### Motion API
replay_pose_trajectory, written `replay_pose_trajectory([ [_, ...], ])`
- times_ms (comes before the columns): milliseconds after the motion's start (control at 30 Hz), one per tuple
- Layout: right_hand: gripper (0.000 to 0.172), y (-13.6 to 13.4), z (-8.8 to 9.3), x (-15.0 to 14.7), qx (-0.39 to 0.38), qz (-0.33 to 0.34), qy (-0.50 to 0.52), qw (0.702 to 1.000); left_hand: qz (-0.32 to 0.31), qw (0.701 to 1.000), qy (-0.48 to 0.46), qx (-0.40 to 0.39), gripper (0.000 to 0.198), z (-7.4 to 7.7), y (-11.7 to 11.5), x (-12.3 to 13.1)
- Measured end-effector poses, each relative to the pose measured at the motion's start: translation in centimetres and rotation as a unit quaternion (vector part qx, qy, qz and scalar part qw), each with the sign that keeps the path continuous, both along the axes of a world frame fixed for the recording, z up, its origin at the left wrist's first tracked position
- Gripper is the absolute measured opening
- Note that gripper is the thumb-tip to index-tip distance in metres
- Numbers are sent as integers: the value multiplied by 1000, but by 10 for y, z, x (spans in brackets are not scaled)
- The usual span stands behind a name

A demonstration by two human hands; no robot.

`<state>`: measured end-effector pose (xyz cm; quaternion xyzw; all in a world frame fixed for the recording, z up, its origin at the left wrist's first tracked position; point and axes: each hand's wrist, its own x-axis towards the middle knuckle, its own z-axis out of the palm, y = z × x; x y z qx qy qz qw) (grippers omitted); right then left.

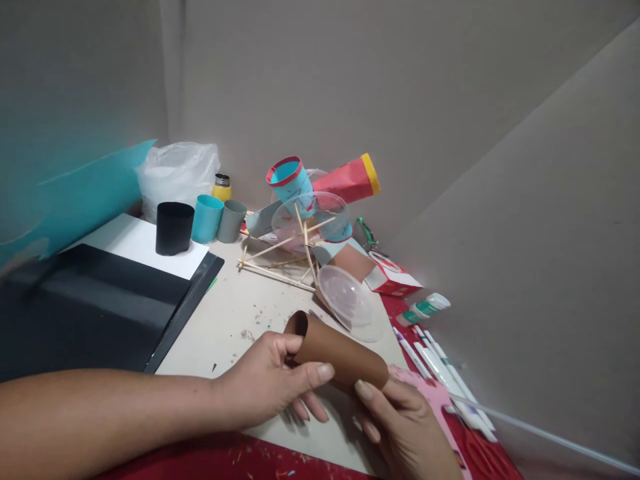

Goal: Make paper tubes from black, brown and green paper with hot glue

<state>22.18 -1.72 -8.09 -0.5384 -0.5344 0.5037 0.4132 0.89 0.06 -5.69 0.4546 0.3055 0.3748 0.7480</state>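
Grey walls (375, 87) flank one counter (220, 320) with three plain upright tubes (206, 225) and one bag (177, 172). Above its front, left hand (273, 380) and right hand (413, 420) grasp one brown tube (345, 353), one at each end.

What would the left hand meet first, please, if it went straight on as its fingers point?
The left hand would first meet the brown tube, which it appears to touch; then probably the right hand, though depth is unclear.

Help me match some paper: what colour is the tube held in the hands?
The tube is plain brown, seen in the head view.
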Motion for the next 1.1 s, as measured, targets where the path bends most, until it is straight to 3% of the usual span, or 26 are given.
replay_pose_trajectory([
  [167, 46, -3, 13, -9, 41, 3, -47, 998, -18, 1000, 19, -18, 50, 2, 5, -3],
  [367, 41, -5, 20, -8, 67, 26, 8, 997, -28, 997, 13, -70, 46, 5, 12, -7],
  [500, 36, -5, 16, -2, 113, -8, 91, 989, -8, 993, 2, -120, 41, 5, 17, -9],
  [767, 44, -3, 29, -6, 78, -14, 88, 993, -7, 989, 9, -148, 32, 10, 23, -12],
  [1100, 49, -2, 33, -8, 86, 25, 78, 993, 8, 991, 60, -116, 37, 9, 21, -9],
])
